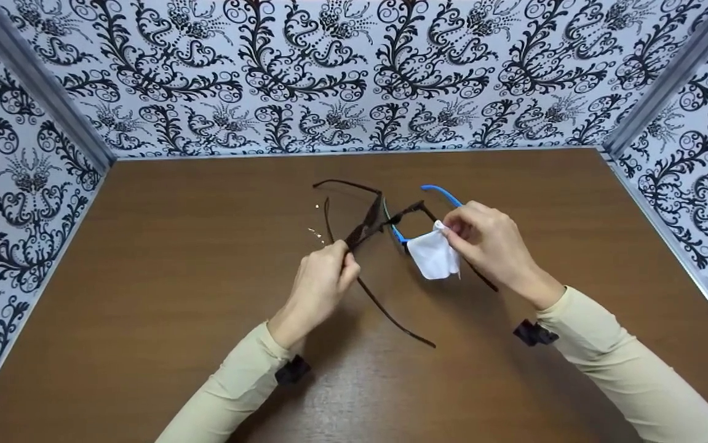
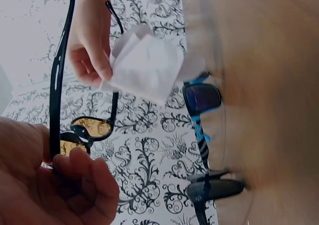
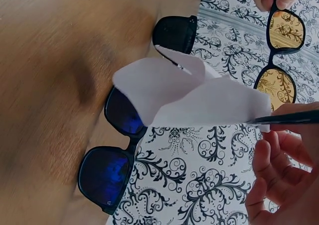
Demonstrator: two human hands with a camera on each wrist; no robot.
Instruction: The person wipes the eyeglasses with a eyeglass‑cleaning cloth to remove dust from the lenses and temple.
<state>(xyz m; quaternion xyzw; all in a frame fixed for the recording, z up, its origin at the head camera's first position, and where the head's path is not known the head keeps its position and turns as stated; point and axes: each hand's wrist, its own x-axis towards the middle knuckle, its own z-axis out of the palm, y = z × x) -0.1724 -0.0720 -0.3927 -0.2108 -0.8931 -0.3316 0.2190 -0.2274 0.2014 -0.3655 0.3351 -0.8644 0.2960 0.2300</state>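
My left hand (image 1: 320, 280) grips black-framed glasses (image 2: 59, 75) near a hinge, holding them above the table with both temples unfolded. Their yellow lenses (image 3: 285, 30) show in both wrist views. A white cloth (image 1: 433, 255) hangs from my right hand (image 1: 489, 243), pinched at one corner between thumb and fingers. One temple of the held glasses runs close by the right hand; I cannot tell whether the fingers touch it. Below, blue-templed sunglasses (image 3: 103, 175) lie on the table, partly hidden by the cloth. Dark sunglasses (image 1: 366, 224) lie left of them, partly behind the held glasses.
A brown wooden table (image 1: 206, 246) lies under both hands. Patterned black-and-white panels (image 1: 341, 80) stand at its back and sides. Small bright specks (image 1: 315, 234) show on the tabletop left of the dark sunglasses. Each sleeve has a dark wrist camera (image 1: 292, 370).
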